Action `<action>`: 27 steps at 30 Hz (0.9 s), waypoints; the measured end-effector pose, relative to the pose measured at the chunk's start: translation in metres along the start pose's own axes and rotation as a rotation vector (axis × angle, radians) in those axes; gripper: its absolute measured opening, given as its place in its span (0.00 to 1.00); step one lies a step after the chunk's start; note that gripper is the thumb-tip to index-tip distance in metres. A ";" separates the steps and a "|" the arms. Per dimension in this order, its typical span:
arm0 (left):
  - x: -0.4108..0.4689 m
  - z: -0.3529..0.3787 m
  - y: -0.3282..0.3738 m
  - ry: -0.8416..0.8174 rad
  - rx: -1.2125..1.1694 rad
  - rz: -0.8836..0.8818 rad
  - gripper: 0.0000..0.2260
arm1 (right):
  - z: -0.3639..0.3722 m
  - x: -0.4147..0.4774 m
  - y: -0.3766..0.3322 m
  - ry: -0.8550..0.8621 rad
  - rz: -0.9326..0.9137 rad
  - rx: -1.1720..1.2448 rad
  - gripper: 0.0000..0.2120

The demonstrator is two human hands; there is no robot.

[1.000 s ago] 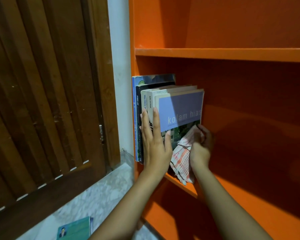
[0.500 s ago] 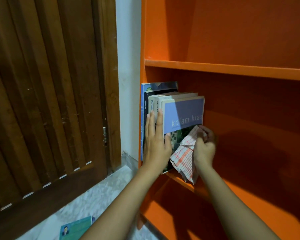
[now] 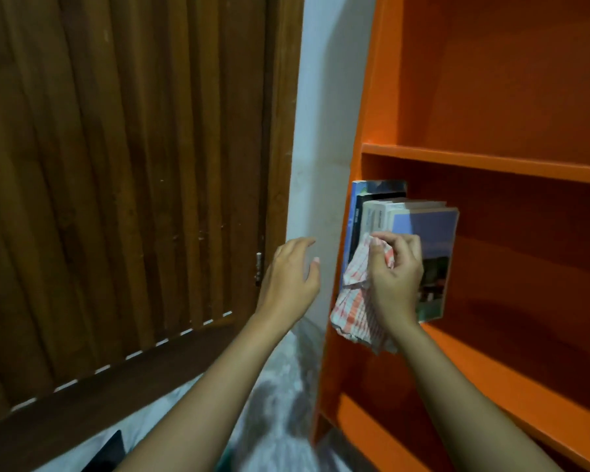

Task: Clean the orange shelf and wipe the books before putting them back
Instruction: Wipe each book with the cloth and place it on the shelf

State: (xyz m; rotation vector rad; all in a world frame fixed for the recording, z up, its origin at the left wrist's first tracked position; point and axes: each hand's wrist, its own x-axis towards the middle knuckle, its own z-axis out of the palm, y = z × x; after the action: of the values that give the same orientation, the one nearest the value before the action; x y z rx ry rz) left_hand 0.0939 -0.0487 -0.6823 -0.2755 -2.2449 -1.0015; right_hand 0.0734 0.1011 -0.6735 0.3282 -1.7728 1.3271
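Observation:
Several books [image 3: 433, 229] stand upright at the left end of the middle board of the orange shelf [image 3: 511, 366]. The nearest has a lilac cover. My right hand [image 3: 394, 277] is shut on a red-and-white checked cloth [image 3: 355, 308] and presses it against the books' spines; the cloth hangs down past the board's edge. My left hand [image 3: 292, 274] hovers in the air left of the shelf, fingers apart, holding nothing and touching nothing.
A dark wooden slatted door [image 3: 123, 185] fills the left. A strip of pale wall [image 3: 324, 131] separates it from the shelf. The marbled floor [image 3: 273, 396] lies below. A dark object [image 3: 108, 453] peeks in at the bottom edge.
My left hand has let go of the books and drawn away to the left. My right hand has carried the cloth from the lilac cover over to the spines. The camera has turned left.

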 end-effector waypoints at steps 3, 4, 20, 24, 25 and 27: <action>-0.026 -0.021 -0.045 -0.050 0.111 -0.133 0.17 | 0.045 -0.037 -0.004 -0.152 0.026 -0.025 0.05; -0.036 -0.025 -0.061 -0.070 0.137 -0.196 0.17 | 0.060 -0.052 0.000 -0.217 0.060 -0.043 0.05; -0.238 0.036 -0.347 -0.455 0.212 -1.020 0.17 | 0.197 -0.325 0.206 -0.944 0.724 -0.302 0.09; -0.273 0.063 -0.383 -0.491 0.106 -1.174 0.18 | 0.204 -0.366 0.235 -1.045 0.910 -0.361 0.15; -0.279 0.067 -0.389 -0.473 0.068 -1.213 0.18 | 0.206 -0.374 0.241 -1.038 0.948 -0.349 0.17; -0.290 0.075 -0.397 -0.434 0.008 -1.263 0.18 | 0.205 -0.387 0.247 -1.045 0.968 -0.340 0.17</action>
State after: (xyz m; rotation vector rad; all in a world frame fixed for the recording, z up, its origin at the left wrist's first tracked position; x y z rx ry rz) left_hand 0.1075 -0.2464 -1.1386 1.1874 -2.7703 -1.6158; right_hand 0.0402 -0.0878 -1.1381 -0.1106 -3.2596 1.5411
